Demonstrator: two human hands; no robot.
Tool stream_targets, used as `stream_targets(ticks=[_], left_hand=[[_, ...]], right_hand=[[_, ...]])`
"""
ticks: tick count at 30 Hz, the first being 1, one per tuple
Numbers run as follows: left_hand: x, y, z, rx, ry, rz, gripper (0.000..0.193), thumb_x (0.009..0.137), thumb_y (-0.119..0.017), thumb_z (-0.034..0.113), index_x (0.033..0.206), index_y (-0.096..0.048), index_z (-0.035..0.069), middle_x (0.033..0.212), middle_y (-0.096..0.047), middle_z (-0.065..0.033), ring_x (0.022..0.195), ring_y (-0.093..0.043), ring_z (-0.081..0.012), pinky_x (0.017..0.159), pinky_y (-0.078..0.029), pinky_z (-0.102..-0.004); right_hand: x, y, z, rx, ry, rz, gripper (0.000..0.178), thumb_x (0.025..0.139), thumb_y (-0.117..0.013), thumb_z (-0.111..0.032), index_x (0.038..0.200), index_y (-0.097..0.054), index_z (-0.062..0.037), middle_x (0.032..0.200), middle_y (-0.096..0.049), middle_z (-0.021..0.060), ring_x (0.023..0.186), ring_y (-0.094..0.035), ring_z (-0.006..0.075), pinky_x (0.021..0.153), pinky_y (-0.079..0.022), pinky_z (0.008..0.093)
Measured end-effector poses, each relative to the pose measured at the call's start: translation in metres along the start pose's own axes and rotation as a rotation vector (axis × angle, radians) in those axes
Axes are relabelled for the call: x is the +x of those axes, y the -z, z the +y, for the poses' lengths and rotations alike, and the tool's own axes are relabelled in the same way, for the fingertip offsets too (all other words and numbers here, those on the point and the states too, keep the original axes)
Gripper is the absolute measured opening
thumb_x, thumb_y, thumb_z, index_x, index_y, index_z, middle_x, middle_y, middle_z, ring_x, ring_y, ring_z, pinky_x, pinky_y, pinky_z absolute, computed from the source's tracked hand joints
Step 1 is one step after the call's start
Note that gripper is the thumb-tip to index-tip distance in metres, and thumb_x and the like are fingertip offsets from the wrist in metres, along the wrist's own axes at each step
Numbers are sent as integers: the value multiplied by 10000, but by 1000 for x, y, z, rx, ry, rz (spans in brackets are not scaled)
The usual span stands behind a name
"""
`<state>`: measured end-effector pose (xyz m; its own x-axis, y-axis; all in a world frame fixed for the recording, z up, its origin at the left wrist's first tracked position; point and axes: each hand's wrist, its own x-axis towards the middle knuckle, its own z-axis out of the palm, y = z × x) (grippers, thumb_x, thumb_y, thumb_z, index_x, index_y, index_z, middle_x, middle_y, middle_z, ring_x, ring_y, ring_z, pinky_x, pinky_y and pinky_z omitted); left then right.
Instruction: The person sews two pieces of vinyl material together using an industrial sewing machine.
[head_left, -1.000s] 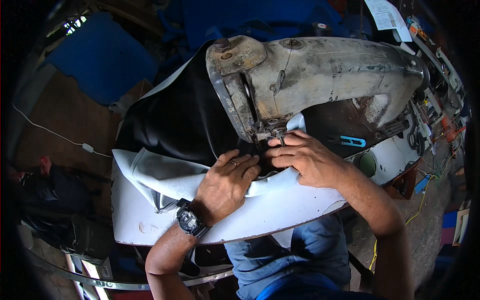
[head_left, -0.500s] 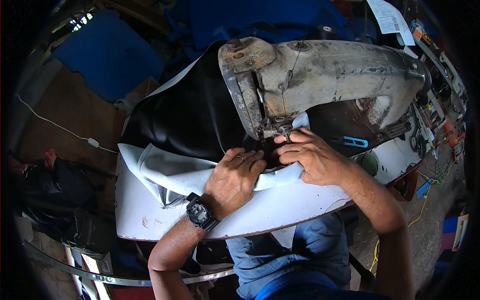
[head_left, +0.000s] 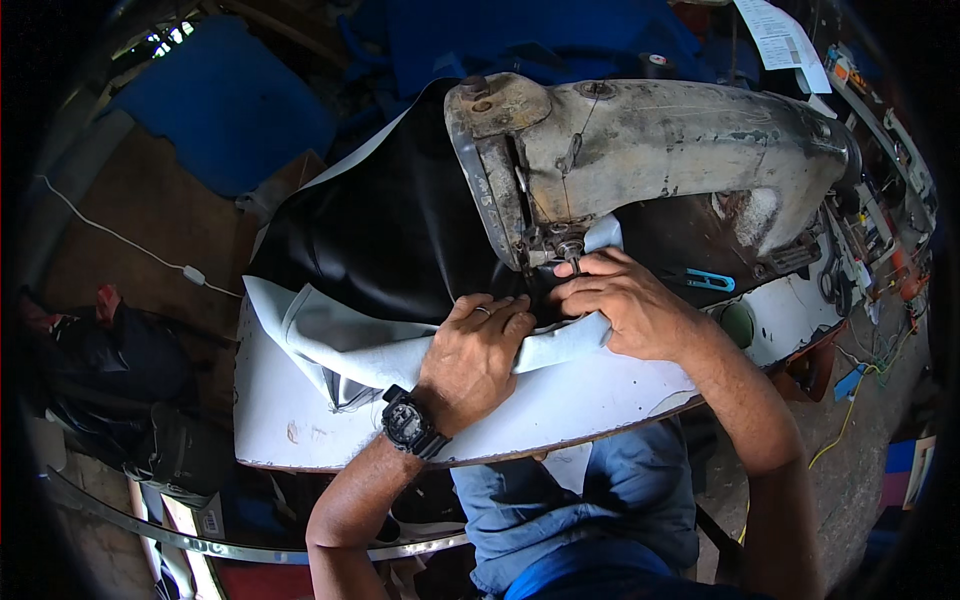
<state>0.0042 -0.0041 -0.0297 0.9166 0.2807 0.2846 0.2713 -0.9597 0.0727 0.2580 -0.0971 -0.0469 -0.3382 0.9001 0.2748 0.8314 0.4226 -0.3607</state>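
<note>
While the view has slid slightly over the last second, the left hand (head_left: pixel 475 352) and right hand (head_left: pixel 642 308) have kept nearly their places below the head of the sewing machine (head_left: pixel 660 145). Black sheet (head_left: pixel 375 225) under the head, its pale turned-back edge (head_left: pixel 385 352) over the white table (head_left: pixel 560 412). Left: fingers together, pressed on the sheet; grip can't be told. Right: fingers bent beside the presser foot, thumb hidden, so pinch or press uncertain. Little visible shift of sheet against machine; reads as steadying, with scant feed.
</note>
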Motion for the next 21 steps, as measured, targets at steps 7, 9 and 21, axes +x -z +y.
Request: stream_targets(ticks=[7, 9, 21], left_hand=[[1, -1, 11, 33, 47, 15, 498, 759, -745, -28, 1254, -692, -31, 1357, -733, -204, 1264, -701, -300, 1174, -452, -452], [2, -2, 12, 32, 54, 18, 493, 757, -743, -30, 1247, -693, -26, 1355, -733, -205, 1260, -702, -302, 1173, -452, -453], [8, -17, 30, 58, 176, 90, 410, 769, -704, -14, 1179, -701, 11, 1339, -737, -200, 1236, -707, -309, 1156, -446, -449]], right_hand=[[0, -4, 4, -6, -5, 41, 405, 768, -790, 30, 1161, -797, -66, 1386, -735, 42, 1465, -530, 228, 1241, -374, 447], [-1, -7, 8, -9, -2, 57, 400, 768, -797, 27, 1156, -800, -69, 1385, -736, 41, 1462, -534, 228, 1239, -376, 447], [2, 3, 0, 32, -13, 139, 253, 807, -816, -40, 1056, -814, -82, 1372, -741, 30, 1426, -566, 237, 1206, -413, 458]])
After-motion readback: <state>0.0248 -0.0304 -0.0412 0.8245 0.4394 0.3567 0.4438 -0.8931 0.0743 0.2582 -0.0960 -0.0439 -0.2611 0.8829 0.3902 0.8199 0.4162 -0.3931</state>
